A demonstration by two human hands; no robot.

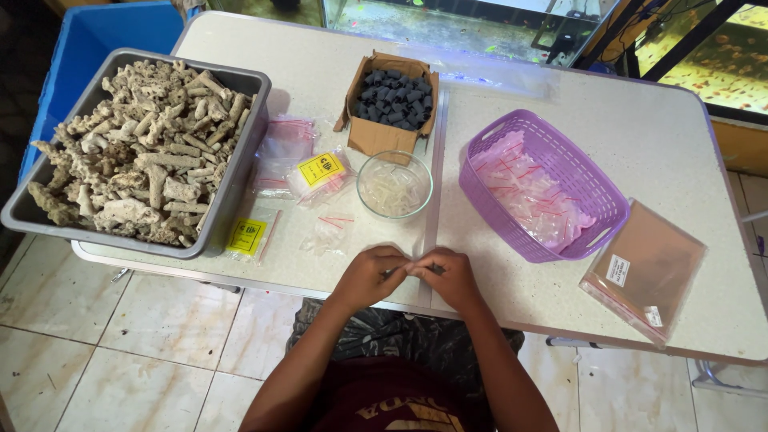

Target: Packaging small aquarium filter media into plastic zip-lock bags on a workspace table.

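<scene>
Both my hands meet at the near table edge, left hand (pixel 370 276) and right hand (pixel 448 276) with fingertips pinched together on something small (too small to identify). Just beyond them: glass bowl (pixel 394 185) of pale tube pieces, then a cardboard box (pixel 390 104) of dark cylinders. Purple basket (pixel 544 184) with filled clear bags sits right, flat bag stack (pixel 648 272) beside it. Grey tub (pixel 232 172) of coral rubble far left, loose small bags (pixel 300 164) between.

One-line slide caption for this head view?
Both hands, left hand and right hand, meet over a small item at the table's near edge, between a grey bin of coral rubble and a purple basket.
</scene>
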